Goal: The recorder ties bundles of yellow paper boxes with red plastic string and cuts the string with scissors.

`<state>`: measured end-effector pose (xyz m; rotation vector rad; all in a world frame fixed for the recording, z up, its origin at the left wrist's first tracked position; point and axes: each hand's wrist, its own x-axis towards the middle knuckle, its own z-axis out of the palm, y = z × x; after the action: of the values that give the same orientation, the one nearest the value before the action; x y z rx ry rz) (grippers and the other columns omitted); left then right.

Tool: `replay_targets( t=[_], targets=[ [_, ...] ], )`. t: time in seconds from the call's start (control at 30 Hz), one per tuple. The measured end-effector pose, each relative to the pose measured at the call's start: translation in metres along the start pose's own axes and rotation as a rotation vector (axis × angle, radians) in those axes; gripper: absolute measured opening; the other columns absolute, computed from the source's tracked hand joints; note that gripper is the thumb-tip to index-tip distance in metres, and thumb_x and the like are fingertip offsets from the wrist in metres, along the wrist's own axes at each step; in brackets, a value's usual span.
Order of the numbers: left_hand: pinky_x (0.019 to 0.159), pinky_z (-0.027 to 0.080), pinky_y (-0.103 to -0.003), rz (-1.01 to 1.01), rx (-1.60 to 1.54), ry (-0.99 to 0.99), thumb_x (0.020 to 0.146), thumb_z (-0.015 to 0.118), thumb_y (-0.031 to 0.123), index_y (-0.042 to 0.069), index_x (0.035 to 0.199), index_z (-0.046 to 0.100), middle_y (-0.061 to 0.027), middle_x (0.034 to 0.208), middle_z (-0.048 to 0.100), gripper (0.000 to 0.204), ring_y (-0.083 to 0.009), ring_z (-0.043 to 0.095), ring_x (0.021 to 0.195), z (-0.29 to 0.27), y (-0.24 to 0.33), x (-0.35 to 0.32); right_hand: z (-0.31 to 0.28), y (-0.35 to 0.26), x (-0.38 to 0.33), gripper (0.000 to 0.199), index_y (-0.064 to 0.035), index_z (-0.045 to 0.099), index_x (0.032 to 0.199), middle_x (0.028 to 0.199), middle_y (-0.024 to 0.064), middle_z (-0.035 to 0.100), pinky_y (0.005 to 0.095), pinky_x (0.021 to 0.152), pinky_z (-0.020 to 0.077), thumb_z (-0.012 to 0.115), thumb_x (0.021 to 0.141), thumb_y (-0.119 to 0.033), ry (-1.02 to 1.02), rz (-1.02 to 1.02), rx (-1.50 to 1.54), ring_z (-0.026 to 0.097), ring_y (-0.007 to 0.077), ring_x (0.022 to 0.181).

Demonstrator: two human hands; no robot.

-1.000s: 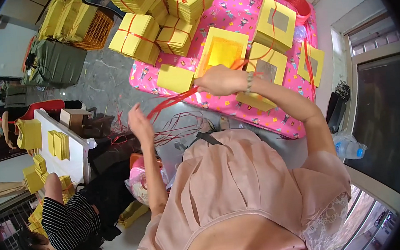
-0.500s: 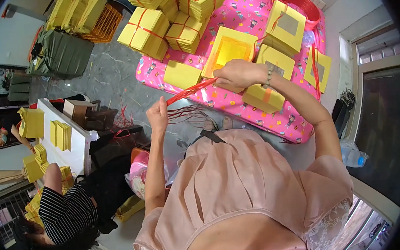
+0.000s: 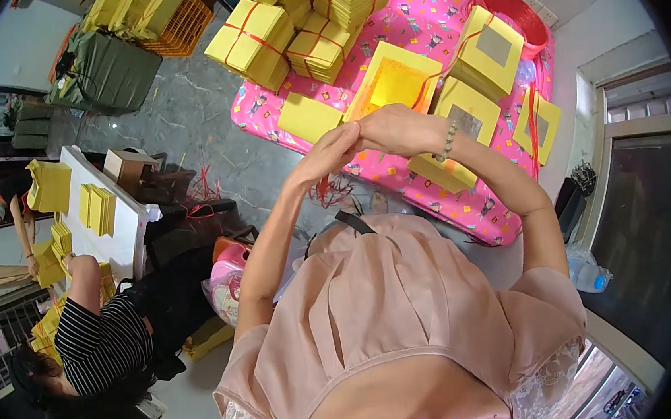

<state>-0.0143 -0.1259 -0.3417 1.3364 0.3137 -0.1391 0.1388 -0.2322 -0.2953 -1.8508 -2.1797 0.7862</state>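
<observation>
My left hand (image 3: 329, 154) and my right hand (image 3: 400, 129) meet in front of the pink-covered table, both closed. A bundle of thin red plastic strips (image 3: 330, 190) hangs loose below my left hand; where it passes between the fingers is hidden. A beaded bracelet (image 3: 450, 139) circles my right wrist. Just beyond my hands lies a yellow paper stack with an orange and gold panel (image 3: 395, 83). A smaller yellow stack (image 3: 309, 116) is left of it. Yellow stacks with grey panels (image 3: 486, 46) stand to the right, a red strip trailing across them.
Tied yellow paper bundles (image 3: 250, 41) are piled at the table's (image 3: 489, 213) far left. A red coil (image 3: 517, 18) lies at the far right. Leftward, a person in a striped top (image 3: 107, 349) sits at a white table (image 3: 119, 248). A pink bag (image 3: 230, 278) stands by my left arm.
My left hand has moved up and right to meet my right hand. The red strips stretched between them are no longer visible there; only loose ends hang below.
</observation>
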Motion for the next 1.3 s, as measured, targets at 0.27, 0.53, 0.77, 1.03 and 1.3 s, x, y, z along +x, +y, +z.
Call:
replay_targets(
  t=[0.27,0.53,0.77,1.03,1.3],
  targets=[
    [0.042,0.02,-0.019,-0.022,-0.013,0.048,0.094,0.043,0.034,0.008,0.085,0.057,0.0097,0.055,0.033,0.031,-0.0014,0.027,0.047,-0.006,0.009,-0.013,-0.014,0.016,-0.03,0.02,-0.0028,0.052,0.094,0.082,0.0149,0.056,0.0397,0.067,0.0443,0.046,0.09,-0.022,0.289,0.07,0.102,0.056,0.0324,0.077],
    [0.047,0.03,-0.018,0.357,-0.04,0.557,0.096,0.04,0.025,0.003,0.091,0.058,0.0069,0.06,0.043,0.029,-0.0009,0.036,0.053,0.029,-0.016,0.027,0.069,0.005,0.016,0.022,0.0006,0.061,0.099,0.088,0.0097,0.059,0.0279,0.073,0.0449,0.052,0.089,-0.017,0.971,0.289,0.903,0.058,0.0176,0.081],
    [0.058,0.039,-0.023,0.424,-0.044,0.686,0.097,0.04,0.024,0.002,0.088,0.054,-0.0004,0.073,0.053,0.028,-0.0064,0.046,0.066,0.04,-0.02,0.043,0.076,-0.027,0.026,0.03,0.0054,0.05,0.115,0.111,0.0145,0.053,0.0284,0.087,0.0407,0.044,0.093,-0.014,1.153,0.294,0.918,0.053,0.0216,0.103],
    [0.039,0.018,-0.02,0.507,-0.548,0.872,0.095,0.04,0.038,0.014,0.067,0.039,0.0066,0.053,0.031,0.037,-0.0024,0.028,0.046,0.043,0.041,0.022,0.127,-0.033,0.037,0.039,-0.0004,0.038,0.123,0.123,0.0152,0.046,0.0296,0.097,0.0349,0.031,0.098,-0.029,0.791,0.044,1.207,0.044,0.0227,0.116],
    [0.042,0.027,-0.022,0.894,-0.348,1.172,0.093,0.039,0.019,0.012,0.069,0.04,0.0023,0.058,0.033,0.025,-0.0073,0.032,0.046,-0.096,0.073,-0.093,0.119,-0.007,0.008,0.029,-0.0054,0.047,0.09,0.08,0.0137,0.059,0.0406,0.067,0.0439,0.038,0.094,-0.032,0.4,-0.029,0.7,0.059,0.0301,0.077]
  ],
)
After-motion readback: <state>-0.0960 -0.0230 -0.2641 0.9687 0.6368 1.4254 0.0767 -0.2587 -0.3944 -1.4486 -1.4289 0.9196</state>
